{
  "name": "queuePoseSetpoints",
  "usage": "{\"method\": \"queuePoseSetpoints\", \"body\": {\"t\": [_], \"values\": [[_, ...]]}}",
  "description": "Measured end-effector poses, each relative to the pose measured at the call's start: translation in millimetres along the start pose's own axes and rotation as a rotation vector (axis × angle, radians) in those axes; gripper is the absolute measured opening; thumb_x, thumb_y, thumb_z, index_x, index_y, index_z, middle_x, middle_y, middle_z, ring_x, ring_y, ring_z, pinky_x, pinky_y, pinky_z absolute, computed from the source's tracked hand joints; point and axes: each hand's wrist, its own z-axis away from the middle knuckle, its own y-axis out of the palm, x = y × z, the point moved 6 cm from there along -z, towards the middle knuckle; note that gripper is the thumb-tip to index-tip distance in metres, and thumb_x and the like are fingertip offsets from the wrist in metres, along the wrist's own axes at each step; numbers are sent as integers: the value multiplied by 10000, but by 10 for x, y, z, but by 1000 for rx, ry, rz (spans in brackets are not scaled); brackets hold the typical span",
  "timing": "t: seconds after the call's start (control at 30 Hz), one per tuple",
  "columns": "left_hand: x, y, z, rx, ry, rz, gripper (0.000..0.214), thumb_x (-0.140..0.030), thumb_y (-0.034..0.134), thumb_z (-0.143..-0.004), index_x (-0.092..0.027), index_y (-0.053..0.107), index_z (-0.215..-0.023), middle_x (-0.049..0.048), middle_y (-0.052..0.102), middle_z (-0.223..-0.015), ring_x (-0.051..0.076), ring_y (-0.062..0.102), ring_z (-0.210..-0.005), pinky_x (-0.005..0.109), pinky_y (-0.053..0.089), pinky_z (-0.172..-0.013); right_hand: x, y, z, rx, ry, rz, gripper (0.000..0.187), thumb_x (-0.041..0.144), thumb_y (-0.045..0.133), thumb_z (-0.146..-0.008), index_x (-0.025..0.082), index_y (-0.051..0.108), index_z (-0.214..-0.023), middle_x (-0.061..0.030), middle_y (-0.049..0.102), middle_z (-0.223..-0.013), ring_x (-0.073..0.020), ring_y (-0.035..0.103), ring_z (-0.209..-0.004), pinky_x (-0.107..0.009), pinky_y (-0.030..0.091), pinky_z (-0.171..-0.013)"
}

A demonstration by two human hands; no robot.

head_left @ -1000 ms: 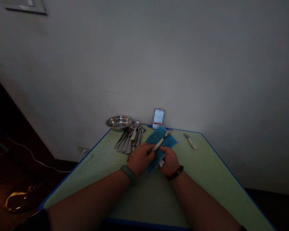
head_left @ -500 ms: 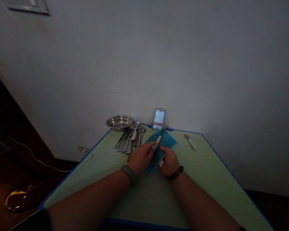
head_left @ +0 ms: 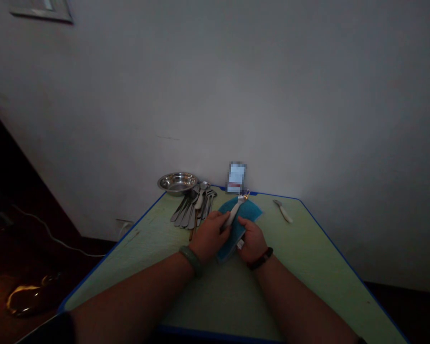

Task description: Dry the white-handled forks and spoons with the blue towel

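Note:
My left hand [head_left: 210, 234] is closed around the pale handle of a fork [head_left: 235, 209], its metal head pointing away from me and catching light. Under the fork lies a blue cloth [head_left: 251, 210], pinched by my right hand [head_left: 252, 241] with the thumb on top. A small white tag shows at the cloth's near edge. Left of my hands, a pile of metal cutlery [head_left: 191, 212] rests on the table, some pieces overlapping. Off to the right lies a white-handled knife [head_left: 284, 212], apart from both hands.
A shiny metal bowl [head_left: 178, 183] stands at the table's back left corner. Against the wall leans a blurred-out phone-like screen [head_left: 236, 177]. The pale green table [head_left: 308, 267] has a blue edge. A white cable [head_left: 68, 244] runs at the left.
The fork has turned in my left hand, so its head now shows bright and more of its handle is visible. My right hand and the cloth have barely moved.

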Motion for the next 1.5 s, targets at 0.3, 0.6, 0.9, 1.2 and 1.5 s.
{"method": "queuePoseSetpoints", "body": {"t": [0.3,0.6,0.9,1.2,1.5], "values": [[-52,-16,24,-7,21,32,354,-202,476,-711,-190,531,-1061,64,527,-937,174,497,-859,278,393,-786,-2,30,33,-27,113,-100,137,224,468,-725,155,567,-661,9,634,-552,-124,587,-519,-246,482,-550],[-110,-10,60,6,-13,150,310,-215,483,-709,-184,531,-1014,53,570,-869,169,519,-770,281,407,-709,70,38,56,-60,113,-154,195,271,421,-752,154,577,-747,-31,661,-644,-158,620,-639,-303,490,-641],[-151,-30,71,-18,88,36,314,-220,436,-764,-222,515,-1068,43,536,-952,153,504,-861,274,420,-755,43,57,33,31,31,-87,159,258,508,-704,173,570,-823,5,656,-704,-125,608,-620,-260,487,-626],[-134,-111,80,-108,130,-150,323,-294,485,-752,-276,531,-1070,30,529,-887,162,467,-831,300,386,-727,46,66,58,15,-27,109,180,316,600,-631,176,602,-743,2,650,-677,-123,581,-587,-246,471,-561],[-204,-209,101,-175,131,-226,324,-343,494,-728,-293,564,-1040,37,492,-839,176,435,-807,320,347,-711,64,52,66,46,-64,227,211,334,603,-640,151,606,-744,19,629,-591,-97,552,-511,-224,430,-534]]}}
